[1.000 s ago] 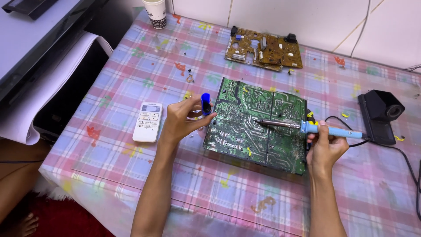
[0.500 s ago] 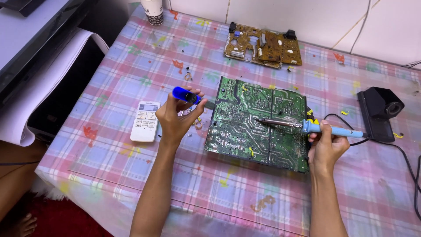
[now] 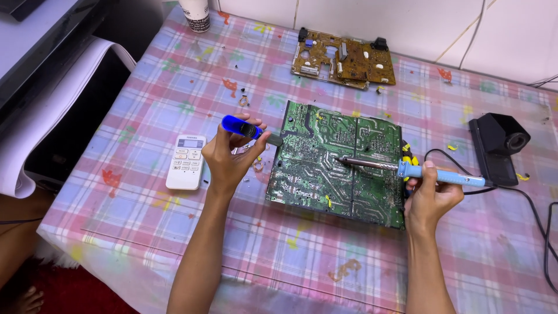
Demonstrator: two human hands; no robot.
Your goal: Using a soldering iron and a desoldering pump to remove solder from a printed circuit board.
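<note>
A large green circuit board point(image 3: 325, 168) lies solder side up on the checked tablecloth. My right hand point(image 3: 430, 195) grips a blue-handled soldering iron point(image 3: 447, 176) at the board's right edge, its metal tip resting on the board's middle. My left hand point(image 3: 229, 157) is raised just left of the board and holds a blue desoldering pump point(image 3: 241, 126) level, its grey nozzle pointing at the board's upper left corner.
A white remote control point(image 3: 186, 161) lies left of my left hand. A brown circuit board point(image 3: 343, 58) sits at the back, a black iron stand point(image 3: 499, 145) at the right with a black cord. A cup point(image 3: 195, 13) stands far back. Black furniture borders the left.
My left hand lifted the blue pump off the table, turned it from upright to level and aimed it at the board. My right hand and the iron stayed put.
</note>
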